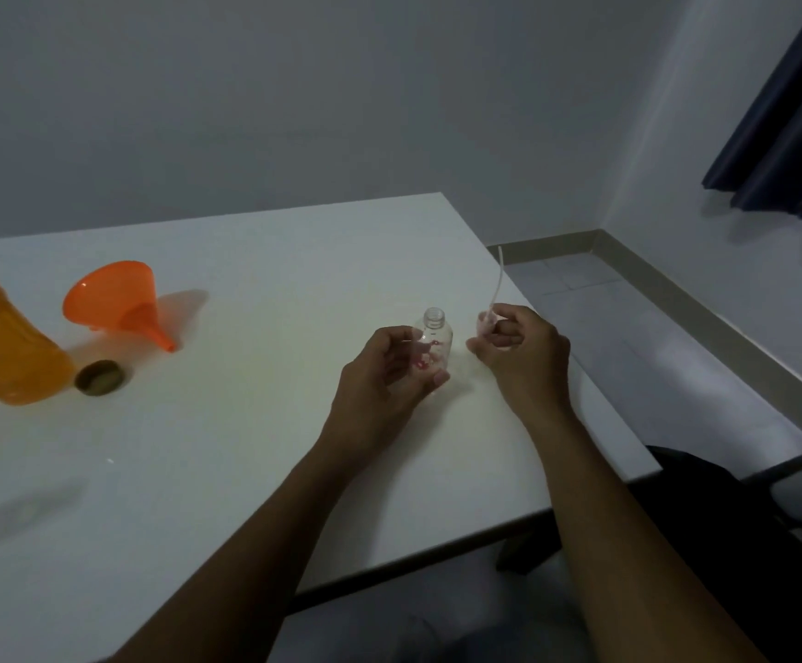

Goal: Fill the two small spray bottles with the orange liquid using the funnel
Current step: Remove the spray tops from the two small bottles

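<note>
My left hand point(384, 375) grips a small clear spray bottle point(435, 344) with red print, upright, its threaded neck uncapped. Just to its right, my right hand point(521, 354) holds the removed spray head point(485, 325), whose thin white dip tube point(498, 279) sticks upward. An orange funnel point(119, 301) lies on its side at the table's left, spout toward me. Left of it stands a big bottle of orange liquid point(4, 349), cut by the frame edge, with its dark cap point(100, 377) off and lying beside it. A blurred clear object point(21, 512), maybe the second spray bottle, lies at lower left.
The white table point(246, 447) ends just right of my right hand and close in front of me. Beyond its right edge are a tiled floor point(628, 337), a dark curtain point(791, 136) and a dark chair point(748, 519).
</note>
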{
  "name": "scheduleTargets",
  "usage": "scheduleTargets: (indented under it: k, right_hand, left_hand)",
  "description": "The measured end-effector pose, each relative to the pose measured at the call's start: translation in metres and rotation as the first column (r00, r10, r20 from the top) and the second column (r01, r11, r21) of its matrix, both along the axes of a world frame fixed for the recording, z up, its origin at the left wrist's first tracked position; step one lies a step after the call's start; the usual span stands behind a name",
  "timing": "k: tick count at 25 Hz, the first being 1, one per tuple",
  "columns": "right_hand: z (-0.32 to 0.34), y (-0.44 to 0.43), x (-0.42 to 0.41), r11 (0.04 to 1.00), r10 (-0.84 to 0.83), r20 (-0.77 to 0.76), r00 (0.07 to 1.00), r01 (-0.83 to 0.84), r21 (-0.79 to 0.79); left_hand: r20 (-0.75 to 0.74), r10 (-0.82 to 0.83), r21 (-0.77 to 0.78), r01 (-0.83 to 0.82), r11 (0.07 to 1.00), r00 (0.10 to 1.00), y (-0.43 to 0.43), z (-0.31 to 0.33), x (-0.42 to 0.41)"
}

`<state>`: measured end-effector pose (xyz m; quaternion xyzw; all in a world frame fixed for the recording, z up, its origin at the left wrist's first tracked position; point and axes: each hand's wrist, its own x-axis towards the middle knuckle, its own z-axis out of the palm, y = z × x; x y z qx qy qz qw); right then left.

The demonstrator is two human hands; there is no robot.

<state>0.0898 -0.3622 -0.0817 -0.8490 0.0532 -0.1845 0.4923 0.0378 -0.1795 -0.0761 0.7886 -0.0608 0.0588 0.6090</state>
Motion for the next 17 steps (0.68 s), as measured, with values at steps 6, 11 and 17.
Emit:
scheduleTargets:
  k: [6,11,17]
  right_hand:
    - [0.009,-0.009,-0.046,0.988,0.006,-0.067,0.998,0.004,0.156]
    - [0.029,0.019,-0.095,0.974,0.079,0.099,0.992,-0.098,0.202]
    - [0.036,0.096,-0.126,0.903,0.427,0.101,0.899,-0.429,0.001]
  left_hand:
    - [-0.024,-0.029,0.216,0.034,0.976,0.999,0.035,-0.004,-0.032]
    - [0.158,0.192,0.251,-0.227,0.941,0.969,0.088,0.009,-0.095]
    - [0.342,0.492,0.220,-0.577,0.786,0.801,0.144,0.023,-0.169]
